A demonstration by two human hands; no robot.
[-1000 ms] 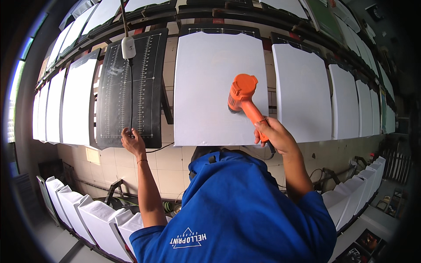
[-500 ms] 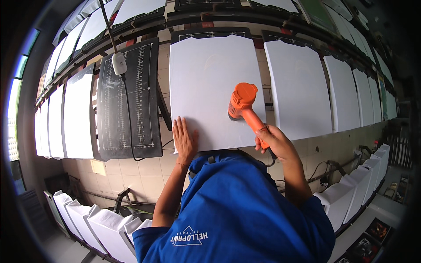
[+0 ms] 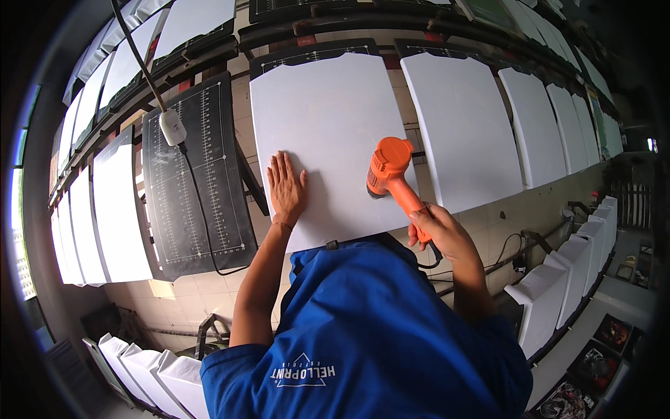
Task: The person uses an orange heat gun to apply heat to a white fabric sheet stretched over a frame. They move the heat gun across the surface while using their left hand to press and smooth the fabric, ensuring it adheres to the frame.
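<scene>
A white connector (image 3: 172, 128) is hung over a black board (image 3: 164, 202) near its upper edge, and its cord (image 3: 200, 204) is led down past the lower edge. The left hand (image 3: 286, 188) is laid open, palm down, near the left edge of a white board (image 3: 328, 112). Above that board's lower right corner, an orange heat gun (image 3: 391, 160) is held nozzle down, its handle gripped by the right hand (image 3: 447, 234).

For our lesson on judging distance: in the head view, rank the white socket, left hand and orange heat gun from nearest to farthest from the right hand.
1. Orange heat gun: gripped in the right hand.
2. Left hand: leftward, over the white-covered board.
3. White socket: farther left, seen against the black board.
</scene>
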